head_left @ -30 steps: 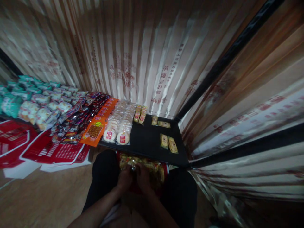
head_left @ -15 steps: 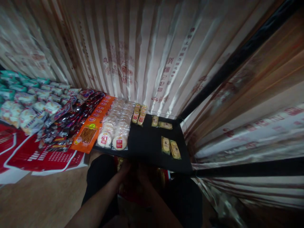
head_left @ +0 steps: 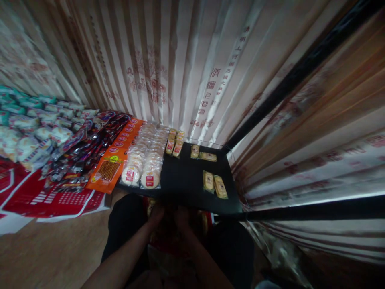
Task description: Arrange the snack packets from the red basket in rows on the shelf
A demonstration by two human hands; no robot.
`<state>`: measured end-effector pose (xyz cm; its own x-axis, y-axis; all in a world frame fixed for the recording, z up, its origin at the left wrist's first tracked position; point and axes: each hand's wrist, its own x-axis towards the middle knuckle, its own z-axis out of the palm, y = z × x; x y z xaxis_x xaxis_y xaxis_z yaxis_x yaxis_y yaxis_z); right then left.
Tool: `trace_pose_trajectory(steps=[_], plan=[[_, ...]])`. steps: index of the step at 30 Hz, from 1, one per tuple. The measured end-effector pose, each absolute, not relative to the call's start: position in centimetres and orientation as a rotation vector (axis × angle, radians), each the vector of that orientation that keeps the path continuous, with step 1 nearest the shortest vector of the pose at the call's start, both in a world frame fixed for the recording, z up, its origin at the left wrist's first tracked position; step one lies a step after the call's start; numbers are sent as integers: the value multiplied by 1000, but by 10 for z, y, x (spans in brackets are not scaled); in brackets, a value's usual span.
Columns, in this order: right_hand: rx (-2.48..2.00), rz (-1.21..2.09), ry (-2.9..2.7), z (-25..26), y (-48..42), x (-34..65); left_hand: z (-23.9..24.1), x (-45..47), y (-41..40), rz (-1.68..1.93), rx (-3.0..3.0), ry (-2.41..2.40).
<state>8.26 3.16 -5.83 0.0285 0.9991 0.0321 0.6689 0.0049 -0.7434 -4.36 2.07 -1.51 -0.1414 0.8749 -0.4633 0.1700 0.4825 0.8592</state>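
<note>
Both of my hands reach down between my knees into a dark red package or box (head_left: 168, 245) below the front edge of the black table (head_left: 183, 180). My left hand (head_left: 156, 214) is at its left side, and my right hand (head_left: 182, 218) is a little to the right. Shadow hides the fingers of both hands, so what they touch does not show. On the table above them lie yellow wrapped snack packs: a pair (head_left: 214, 184) at the right, two more (head_left: 204, 154) near the back corner, and a small stack (head_left: 175, 143) beside the round white crackers (head_left: 150, 174).
Left of the crackers lie an orange snack bag (head_left: 108, 166), dark shiny packets (head_left: 81, 156) and white wrapped snacks (head_left: 33, 140) on a red printed sheet (head_left: 60, 200). Pleated printed curtain (head_left: 180, 68) hangs behind. Black poles (head_left: 288, 88) cross at the right.
The view has shifted slightly, so the goods appear a little further left. Both hands stay low in the red package; the snack packs on the table lie as before.
</note>
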Motion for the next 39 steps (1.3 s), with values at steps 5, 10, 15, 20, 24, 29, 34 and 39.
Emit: trace_pose_trajectory(steps=[5, 10, 15, 20, 24, 29, 34, 39], plan=[[-1654, 794, -1846, -33, 16, 80, -12, -39, 7, 926, 926, 1556], [-1461, 879, -1869, 2, -1, 87, -9, -41, -11, 1029, 878, 1614], [-1342, 992, -1919, 38, -17, 100, 7, -48, -32, 1054, 824, 1503], [-1208, 1066, -1987, 66, -22, 111, 37, -51, -42, 1187, 626, 1340], [-1093, 1141, -2089, 94, -20, 118, 58, -54, -45, 1168, 454, 1348], [-1102, 1235, -1975, 115, -15, 119, 67, -55, -50, 1097, 508, 1235], [-1246, 1430, -1560, 102, -15, 114, 78, -48, -51, 1203, 319, 1178], [-1191, 1493, -1215, 94, -17, 101, 93, -42, -44, 1292, 281, 1184]])
